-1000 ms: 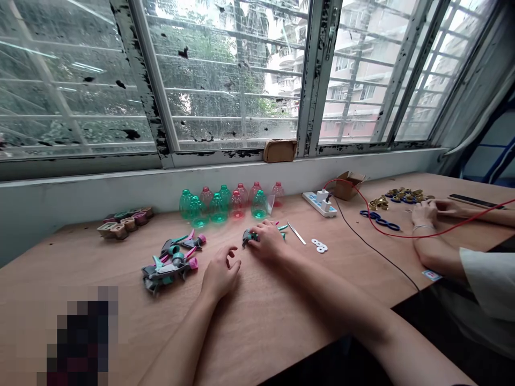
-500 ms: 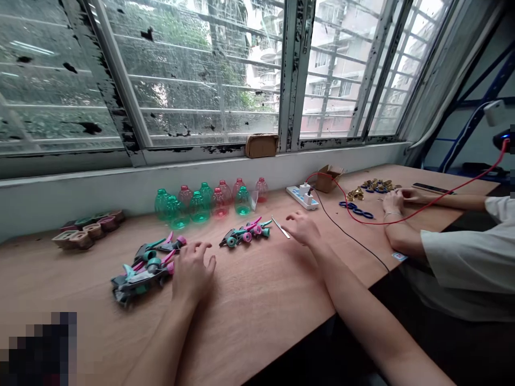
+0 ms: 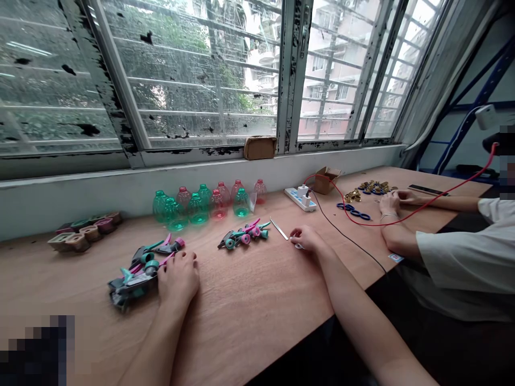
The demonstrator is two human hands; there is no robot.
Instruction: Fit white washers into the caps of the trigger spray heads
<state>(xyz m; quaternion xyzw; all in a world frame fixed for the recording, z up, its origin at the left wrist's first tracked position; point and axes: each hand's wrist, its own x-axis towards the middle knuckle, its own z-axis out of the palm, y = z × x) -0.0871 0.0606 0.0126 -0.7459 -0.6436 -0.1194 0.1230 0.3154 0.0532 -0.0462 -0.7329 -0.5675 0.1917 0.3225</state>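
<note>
My left hand [image 3: 178,280] rests on the wooden table with its fingers against a heap of grey, teal and pink plastic spray triggers [image 3: 132,281]. It holds nothing. My right hand [image 3: 306,239] is curled low over white flat rings [image 3: 298,246], which its fingertips mostly hide. A smaller bunch of spray triggers [image 3: 243,236] lies between my hands, and steel tweezers [image 3: 279,229] lie just left of my right fingers. Behind stands a row of green and red plastic bottles [image 3: 197,209].
A co-worker's hands [image 3: 396,201] work at the right, near blue rings [image 3: 354,212] and gold parts [image 3: 372,187]. A power strip [image 3: 301,198], black and red cables, a cardboard box [image 3: 325,180] and small cups [image 3: 83,232] share the table beneath the window.
My right hand has moved right from the small trigger bunch, now lying free, to the white rings. My left hand has shifted left to the larger heap. The view has swung left.
</note>
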